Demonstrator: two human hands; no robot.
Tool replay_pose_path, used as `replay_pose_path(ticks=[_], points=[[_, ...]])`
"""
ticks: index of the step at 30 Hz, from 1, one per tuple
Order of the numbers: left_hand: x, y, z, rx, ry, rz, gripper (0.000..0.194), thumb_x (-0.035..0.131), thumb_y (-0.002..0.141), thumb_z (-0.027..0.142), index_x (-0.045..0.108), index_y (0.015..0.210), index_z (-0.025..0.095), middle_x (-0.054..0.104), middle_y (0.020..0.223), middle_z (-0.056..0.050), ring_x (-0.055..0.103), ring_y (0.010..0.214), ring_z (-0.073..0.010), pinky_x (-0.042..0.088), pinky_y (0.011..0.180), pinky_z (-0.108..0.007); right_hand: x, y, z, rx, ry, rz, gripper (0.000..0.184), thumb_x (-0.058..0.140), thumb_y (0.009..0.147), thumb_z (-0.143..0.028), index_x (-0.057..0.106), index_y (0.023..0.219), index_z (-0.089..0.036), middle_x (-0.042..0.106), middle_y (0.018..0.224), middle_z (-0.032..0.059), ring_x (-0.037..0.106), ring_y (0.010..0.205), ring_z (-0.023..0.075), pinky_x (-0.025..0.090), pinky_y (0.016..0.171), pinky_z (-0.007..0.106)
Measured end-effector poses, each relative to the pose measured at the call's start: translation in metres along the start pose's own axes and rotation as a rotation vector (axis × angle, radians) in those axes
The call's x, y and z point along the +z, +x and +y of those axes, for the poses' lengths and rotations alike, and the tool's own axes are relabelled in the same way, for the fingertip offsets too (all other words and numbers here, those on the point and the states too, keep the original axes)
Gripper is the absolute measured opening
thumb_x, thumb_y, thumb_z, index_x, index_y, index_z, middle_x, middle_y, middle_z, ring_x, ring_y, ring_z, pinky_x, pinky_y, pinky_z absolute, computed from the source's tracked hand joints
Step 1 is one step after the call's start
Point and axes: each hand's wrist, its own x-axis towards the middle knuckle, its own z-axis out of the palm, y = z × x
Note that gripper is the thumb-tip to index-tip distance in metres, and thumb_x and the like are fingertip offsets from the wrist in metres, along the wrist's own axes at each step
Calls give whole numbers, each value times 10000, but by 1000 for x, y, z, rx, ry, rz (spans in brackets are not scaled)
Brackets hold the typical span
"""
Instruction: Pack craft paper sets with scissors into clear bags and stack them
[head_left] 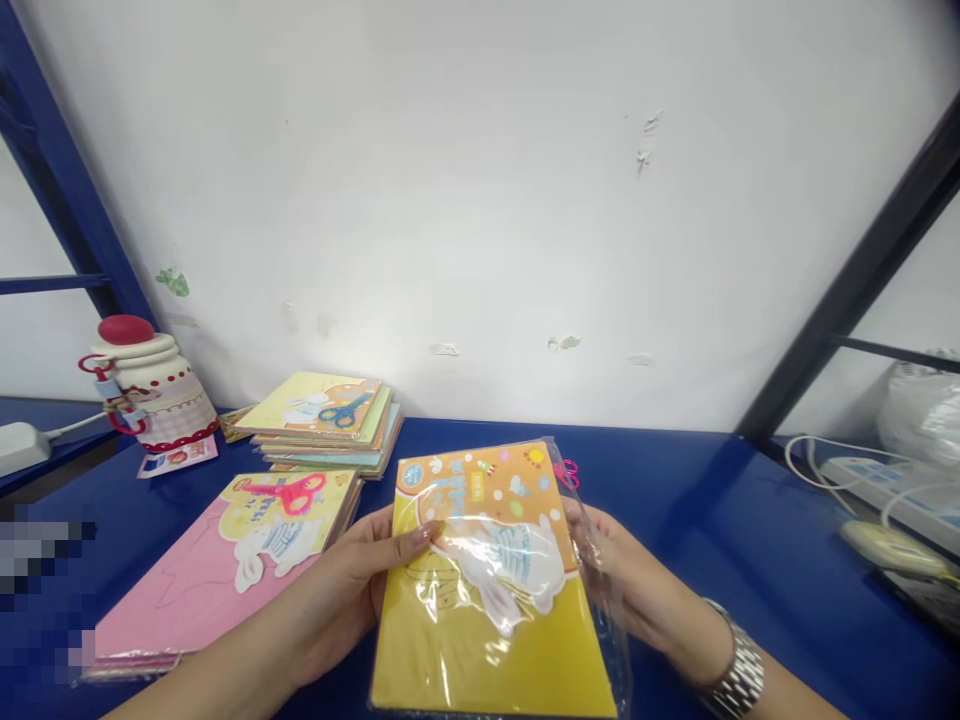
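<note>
While it's gripped by the left hand (pixel 330 590) and right hand (pixel 637 590) at both sides, a yellow craft pack (pixel 480 580) in clear plastic is held over the blue table (pixel 720 480). A pink pack (pixel 225 560) is seen just beside it, and a stack (pixel 322 420) sits behind.

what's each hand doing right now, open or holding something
Left hand: closed, holding the plastic-wrapped yellow craft pack by its left edge.
Right hand: closed, holding the same pack by its right edge.
</note>
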Motion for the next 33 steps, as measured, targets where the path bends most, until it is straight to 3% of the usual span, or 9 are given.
replay_pose_path(ticks=[10,13,16,20,22,24,28,33], points=[[5,-3,4,-5,47,0,293,655,799,212,637,1084,149,703,1053,-138,665,960,-274,498,856,-361,7,1,2,55,-123,0,516,735,706,-459,605,1117,-175,685,1058,109,658,947,219,477,882,371],[7,-4,5,15,51,42,295,659,797,227,635,1080,147,702,1056,-139,662,966,-287,501,862,-381,1,5,-1,58,-298,-4,548,660,743,-533,584,1151,-175,678,1070,109,656,951,222,484,875,388],[7,-4,6,37,48,107,344,666,791,248,614,1121,165,705,1057,-127,668,954,-294,525,825,-377,-26,9,-13,66,-669,72,589,638,727,-571,595,1163,-178,685,1029,90,650,940,233,504,844,398],[2,0,12,65,57,187,390,682,777,276,596,1139,159,726,985,-126,693,879,-297,556,747,-362,-82,19,-32,65,-965,395,443,628,792,-469,605,1078,-131,660,891,82,624,803,213,494,796,427],[0,2,16,74,67,202,379,686,775,257,594,1126,146,733,951,-130,700,849,-288,561,729,-349,-107,28,-37,96,-1108,511,418,695,763,-394,585,1058,-118,631,957,89,601,870,229,479,815,443],[-2,3,19,77,72,209,349,688,773,232,598,1094,129,734,934,-141,707,815,-282,565,707,-341,-124,38,-40,153,-1214,546,307,628,841,-327,572,1080,-144,604,1062,76,597,918,214,492,804,425],[-2,2,20,60,56,172,370,671,790,237,568,1123,113,721,971,-164,702,838,-290,561,730,-367,-138,56,-40,266,-1331,524,274,549,901,-300,555,1141,-168,579,1153,76,601,948,207,511,793,407],[-3,0,18,73,50,127,385,670,790,236,561,1135,102,701,1033,-178,671,946,-299,536,821,-377,-134,59,-38,323,-1369,489,275,552,899,-307,563,1134,-165,585,1146,72,603,948,213,512,794,406]])
